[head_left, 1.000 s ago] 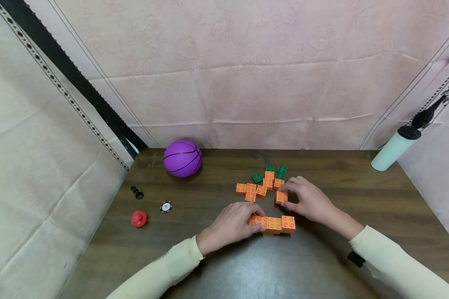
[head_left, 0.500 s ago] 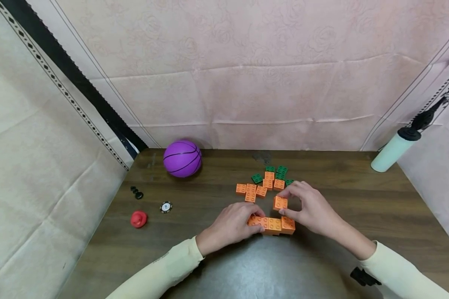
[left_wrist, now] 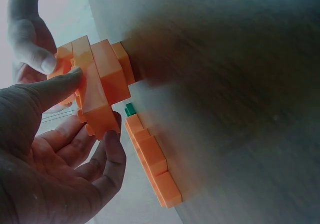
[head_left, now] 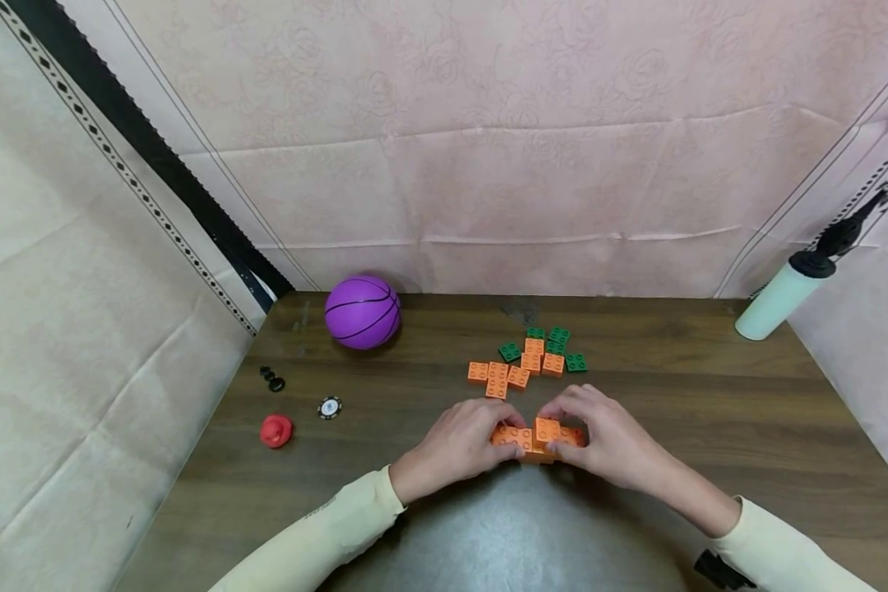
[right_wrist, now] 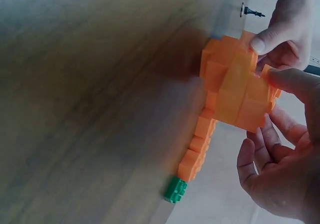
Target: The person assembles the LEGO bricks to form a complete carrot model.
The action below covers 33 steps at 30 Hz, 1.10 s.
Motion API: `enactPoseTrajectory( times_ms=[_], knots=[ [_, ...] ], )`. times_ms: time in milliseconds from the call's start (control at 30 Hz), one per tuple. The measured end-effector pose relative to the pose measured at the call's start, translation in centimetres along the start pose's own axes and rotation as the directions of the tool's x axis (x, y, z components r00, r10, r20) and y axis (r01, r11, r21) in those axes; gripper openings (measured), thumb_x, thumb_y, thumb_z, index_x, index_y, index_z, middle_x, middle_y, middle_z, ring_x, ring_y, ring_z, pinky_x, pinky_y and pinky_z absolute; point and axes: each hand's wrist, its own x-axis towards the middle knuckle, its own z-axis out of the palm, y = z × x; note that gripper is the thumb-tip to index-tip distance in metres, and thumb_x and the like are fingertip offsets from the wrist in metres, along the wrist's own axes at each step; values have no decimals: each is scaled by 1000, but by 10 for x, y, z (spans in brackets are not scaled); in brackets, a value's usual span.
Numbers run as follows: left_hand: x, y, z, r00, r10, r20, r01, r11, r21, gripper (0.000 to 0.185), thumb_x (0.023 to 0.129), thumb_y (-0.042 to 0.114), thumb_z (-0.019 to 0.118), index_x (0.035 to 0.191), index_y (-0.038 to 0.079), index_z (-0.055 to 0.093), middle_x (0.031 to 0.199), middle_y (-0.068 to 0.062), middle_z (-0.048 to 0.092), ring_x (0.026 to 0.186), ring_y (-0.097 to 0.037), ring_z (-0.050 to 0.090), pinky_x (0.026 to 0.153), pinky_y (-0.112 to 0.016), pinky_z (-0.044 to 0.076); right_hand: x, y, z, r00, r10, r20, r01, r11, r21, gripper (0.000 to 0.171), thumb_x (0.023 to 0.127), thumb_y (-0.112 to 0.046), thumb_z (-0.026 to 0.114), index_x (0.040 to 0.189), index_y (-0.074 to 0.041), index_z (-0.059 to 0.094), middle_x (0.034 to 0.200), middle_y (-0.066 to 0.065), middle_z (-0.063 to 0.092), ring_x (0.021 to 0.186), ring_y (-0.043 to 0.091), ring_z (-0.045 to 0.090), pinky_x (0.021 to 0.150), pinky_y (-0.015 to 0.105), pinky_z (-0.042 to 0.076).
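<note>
Near the table's front, my left hand grips the left end of an orange brick assembly. My right hand pinches a single orange brick down onto the top of the assembly's right part. In the left wrist view, thumb and fingers of the left hand clasp the assembly. In the right wrist view, the right hand has its fingers round the assembly. Loose orange bricks and green bricks lie just beyond both hands.
A purple ball sits at the back left of the dark wooden table. A red knob, a round chip and small black pieces lie at the left. A white bottle leans at the back right corner.
My right hand took an orange brick from the loose pile and brought it toward me onto the assembly. The left hand stayed on the assembly.
</note>
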Motion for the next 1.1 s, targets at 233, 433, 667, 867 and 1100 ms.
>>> enactPoseTrajectory(
  times_ms=[233, 433, 667, 867, 1100],
  knots=[
    [0, 2, 0, 1000, -12, -5, 12, 1000, 3, 22, 94, 36, 82, 113, 27, 78, 109, 11, 76, 91, -1, 65, 75, -24, 53, -1, 3, 4, 1000, -12, 21, 12, 1000, -4, 30, 86, -20, 88, 112, -27, 74, 107, -16, 66, 98, 3, 60, 81, 29, 56],
    [0, 3, 0, 1000, -15, -5, 15, 1000, 4, 22, 93, 35, 82, 113, 25, 78, 108, 11, 76, 91, -2, 65, 75, -23, 52, -1, 3, 5, 999, -13, 37, 12, 1000, 10, 29, 87, -19, 87, 111, -28, 73, 107, -15, 65, 95, 1, 60, 80, 28, 56],
    [0, 3, 0, 1000, -20, -1, 20, 1000, 0, 21, 93, 34, 83, 112, 25, 78, 107, 10, 76, 89, -1, 64, 72, -23, 51, 0, 4, 4, 999, -29, 30, 27, 998, 61, 29, 85, -15, 88, 108, -27, 74, 105, -14, 66, 90, 1, 60, 77, 26, 54],
    [1, 4, -1, 1000, -23, 6, 23, 1000, 5, 21, 93, 33, 83, 111, 25, 78, 106, 11, 77, 88, -1, 64, 73, -23, 52, 5, 4, -1, 996, -15, 87, 8, 996, 85, 27, 84, -15, 89, 106, -26, 78, 100, -13, 67, 84, 5, 56, 73, 23, 48],
    [2, 2, -2, 999, -33, 24, 33, 999, -6, 21, 93, 35, 83, 110, 25, 79, 105, 11, 77, 88, 0, 64, 73, -23, 52, 10, 4, -3, 992, 33, 125, -44, 995, 88, 25, 83, -16, 91, 103, -26, 80, 104, -13, 75, 122, 33, 69, 98, 54, 57]
  ],
)
